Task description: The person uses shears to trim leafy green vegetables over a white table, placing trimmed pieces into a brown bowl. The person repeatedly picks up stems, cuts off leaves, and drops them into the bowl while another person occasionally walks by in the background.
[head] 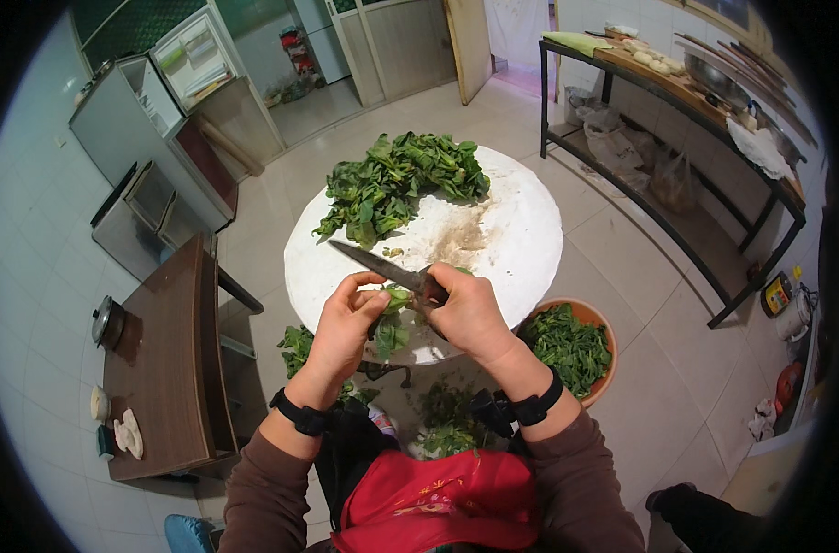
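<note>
My left hand (pixel 348 319) pinches a small green leafy sprig (pixel 391 328) between thumb and fingers, above the near side of a round white table (pixel 530 228). My right hand (pixel 469 311) grips a dark-bladed cutting tool (pixel 374 263), its pointed blade aimed up and left across the table. Whether it is a knife or shut scissors is hard to tell, since my fingers cover the handle. The sprig's stem end is close to the tool's handle end. On the far side of the table lies a large heap of leafy greens (pixel 405 183), with brownish soil (pixel 461 238) beside it.
An orange basin (pixel 609 345) of greens stands right of the table. Trimmings (pixel 450 415) litter the floor before me. A brown table (pixel 160 366) is at left, a metal-framed workbench (pixel 630 128) at right. A dark-clothed leg (pixel 699 515) shows at lower right.
</note>
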The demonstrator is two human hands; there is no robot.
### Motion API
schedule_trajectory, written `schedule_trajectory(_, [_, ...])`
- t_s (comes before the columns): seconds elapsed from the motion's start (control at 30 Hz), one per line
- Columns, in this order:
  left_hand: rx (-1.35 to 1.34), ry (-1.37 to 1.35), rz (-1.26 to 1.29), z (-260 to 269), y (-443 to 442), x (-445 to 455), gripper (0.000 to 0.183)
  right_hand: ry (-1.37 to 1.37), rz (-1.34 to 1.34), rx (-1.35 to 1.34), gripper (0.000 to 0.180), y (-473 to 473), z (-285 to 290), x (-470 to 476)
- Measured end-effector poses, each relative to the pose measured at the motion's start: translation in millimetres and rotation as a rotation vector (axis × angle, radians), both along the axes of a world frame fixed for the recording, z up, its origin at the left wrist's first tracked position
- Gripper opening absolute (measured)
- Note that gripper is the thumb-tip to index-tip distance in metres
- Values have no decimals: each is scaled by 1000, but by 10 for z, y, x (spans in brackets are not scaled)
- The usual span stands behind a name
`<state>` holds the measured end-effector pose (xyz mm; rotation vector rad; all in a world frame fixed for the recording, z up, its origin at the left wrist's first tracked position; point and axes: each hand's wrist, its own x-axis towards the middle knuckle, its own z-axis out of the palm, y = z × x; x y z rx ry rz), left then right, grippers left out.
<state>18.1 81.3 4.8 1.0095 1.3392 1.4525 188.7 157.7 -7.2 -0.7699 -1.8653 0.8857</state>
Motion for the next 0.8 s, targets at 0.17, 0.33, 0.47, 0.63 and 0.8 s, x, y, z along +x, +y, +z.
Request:
schedule_trajectory(0.17, [-140,-313,-75,-12,-43,-55,27,2,-153,-18,26,106,-54,-14])
schedule_trajectory(0.33, [-181,-544,-92,-87,-31,-124,29,50,-169,-66,23,192,-97,28])
schedule_trajectory(0.47, [-183,-770,-105,-162,-17,-189,26,13,-193,-169,10,247,-84,60])
schedule_trajectory(0.63, [-213,-963,-156,-221,-11,-208,19,8,-218,-75,14,190,0,88])
schedule_trajectory(0.8, [-213,-975,-107,-210,-19,-117,19,205,-80,-162,21,52,79,59])
